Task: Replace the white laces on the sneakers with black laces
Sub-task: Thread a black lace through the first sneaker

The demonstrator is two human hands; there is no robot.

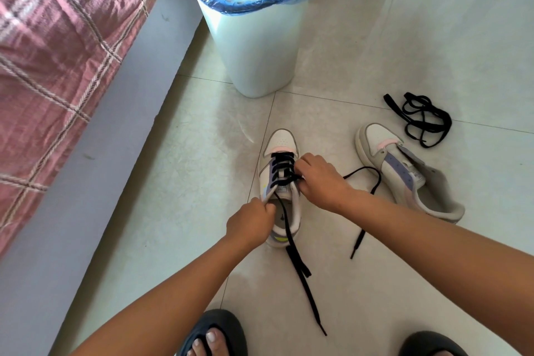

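Note:
A white sneaker [281, 140] stands on the floor, toe pointing away, with a black lace [282, 166] threaded through several of its eyelets. My left hand [250, 222] grips the shoe's left collar edge. At the right eyelet row my right hand [319, 179] pinches the lace. One loose lace end [300, 269] trails toward my feet and the other [365, 211] loops out to the right. A second sneaker [404, 173], unlaced, lies to the right. A spare black lace [419, 118] lies bundled behind it.
A white bin [254, 46] with a blue liner stands just beyond the shoes. A bed with a pink plaid cover [57, 37] and a grey frame runs along the left. My feet in dark sandals [215, 332] are at the bottom edge. The floor is pale tile.

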